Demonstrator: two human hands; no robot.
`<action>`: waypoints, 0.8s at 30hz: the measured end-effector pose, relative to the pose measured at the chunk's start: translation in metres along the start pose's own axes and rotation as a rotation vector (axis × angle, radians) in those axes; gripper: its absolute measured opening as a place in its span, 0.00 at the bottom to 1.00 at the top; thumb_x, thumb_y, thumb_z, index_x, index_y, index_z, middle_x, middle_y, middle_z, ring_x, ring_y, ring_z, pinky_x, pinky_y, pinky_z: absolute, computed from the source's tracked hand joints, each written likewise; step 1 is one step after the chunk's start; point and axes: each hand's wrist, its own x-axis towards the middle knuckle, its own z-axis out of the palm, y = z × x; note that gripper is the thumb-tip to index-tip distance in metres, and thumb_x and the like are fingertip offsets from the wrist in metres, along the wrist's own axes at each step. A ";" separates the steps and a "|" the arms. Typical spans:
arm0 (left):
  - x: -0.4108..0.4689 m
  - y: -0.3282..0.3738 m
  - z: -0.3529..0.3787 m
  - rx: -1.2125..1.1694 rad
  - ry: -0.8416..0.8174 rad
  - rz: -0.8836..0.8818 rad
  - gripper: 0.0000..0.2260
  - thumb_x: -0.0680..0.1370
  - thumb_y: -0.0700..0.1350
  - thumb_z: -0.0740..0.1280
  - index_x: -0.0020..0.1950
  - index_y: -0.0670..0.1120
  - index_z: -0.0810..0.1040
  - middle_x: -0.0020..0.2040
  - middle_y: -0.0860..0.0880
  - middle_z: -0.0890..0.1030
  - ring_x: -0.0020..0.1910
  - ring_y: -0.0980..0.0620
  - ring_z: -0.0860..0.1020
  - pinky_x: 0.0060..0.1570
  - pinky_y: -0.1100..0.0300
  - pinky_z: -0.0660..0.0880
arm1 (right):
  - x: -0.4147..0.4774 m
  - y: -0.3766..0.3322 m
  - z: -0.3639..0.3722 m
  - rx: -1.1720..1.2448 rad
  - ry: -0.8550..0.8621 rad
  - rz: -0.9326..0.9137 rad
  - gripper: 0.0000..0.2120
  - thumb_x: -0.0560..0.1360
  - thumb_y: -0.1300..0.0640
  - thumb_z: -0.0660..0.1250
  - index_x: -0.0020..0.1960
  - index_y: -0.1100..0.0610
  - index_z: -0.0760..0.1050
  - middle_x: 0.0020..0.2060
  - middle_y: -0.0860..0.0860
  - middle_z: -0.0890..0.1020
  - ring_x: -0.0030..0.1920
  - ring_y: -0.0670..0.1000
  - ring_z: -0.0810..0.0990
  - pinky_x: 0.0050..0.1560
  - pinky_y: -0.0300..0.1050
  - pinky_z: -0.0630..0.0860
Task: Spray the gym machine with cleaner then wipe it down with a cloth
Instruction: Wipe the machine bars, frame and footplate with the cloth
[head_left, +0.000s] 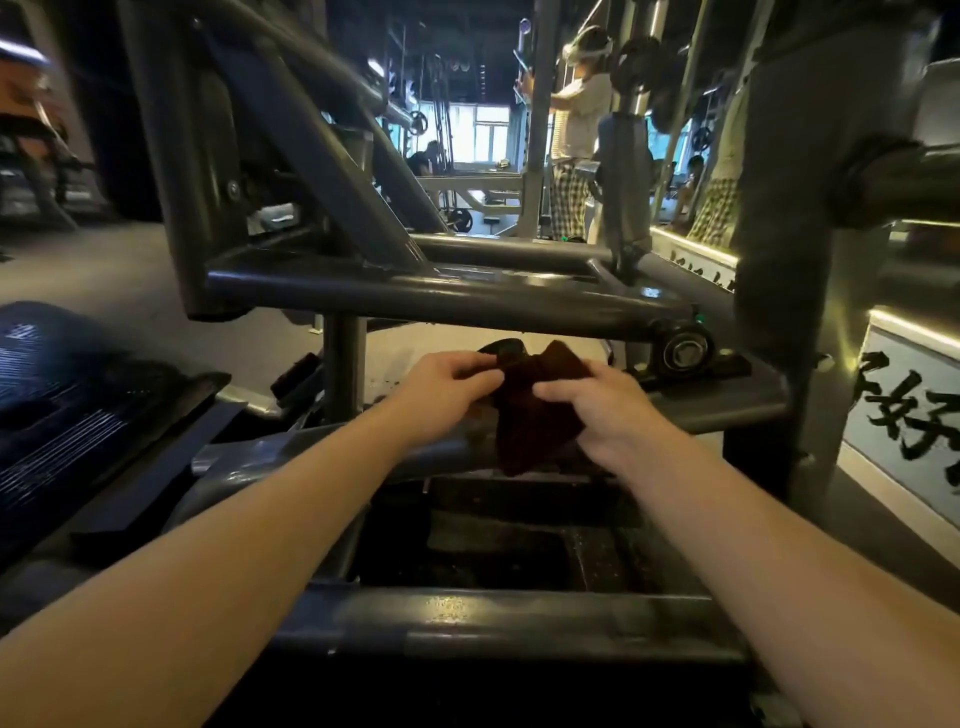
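My bare forearms (208, 571) stretched forward over the grey steel gym machine (467, 613). My left hand (447, 389) and right hand (608, 415) each pinched the dark brown cloth (540, 410), held between them just above a frame tube.

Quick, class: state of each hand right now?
Left hand: closed, pinching the cloth.
Right hand: closed, gripping the same cloth.
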 end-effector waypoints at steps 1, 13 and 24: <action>0.002 -0.004 0.001 0.008 0.007 0.007 0.16 0.83 0.47 0.67 0.71 0.50 0.77 0.61 0.53 0.83 0.62 0.56 0.81 0.67 0.52 0.76 | 0.005 -0.007 -0.004 -0.074 0.051 -0.079 0.22 0.73 0.69 0.74 0.64 0.55 0.77 0.55 0.55 0.84 0.53 0.55 0.84 0.48 0.51 0.82; 0.018 -0.035 0.005 0.481 -0.058 -0.098 0.23 0.81 0.52 0.70 0.75 0.51 0.74 0.69 0.50 0.76 0.66 0.49 0.75 0.69 0.47 0.74 | 0.030 0.015 -0.028 -1.446 -0.020 -0.571 0.21 0.81 0.58 0.67 0.73 0.48 0.73 0.66 0.48 0.79 0.71 0.54 0.73 0.77 0.53 0.62; 0.025 -0.038 -0.007 0.687 -0.117 -0.029 0.22 0.82 0.55 0.68 0.75 0.53 0.73 0.71 0.49 0.74 0.68 0.49 0.72 0.71 0.48 0.71 | 0.048 0.005 -0.025 -1.520 -0.122 -0.579 0.20 0.81 0.50 0.67 0.73 0.40 0.73 0.58 0.45 0.78 0.63 0.50 0.69 0.64 0.54 0.73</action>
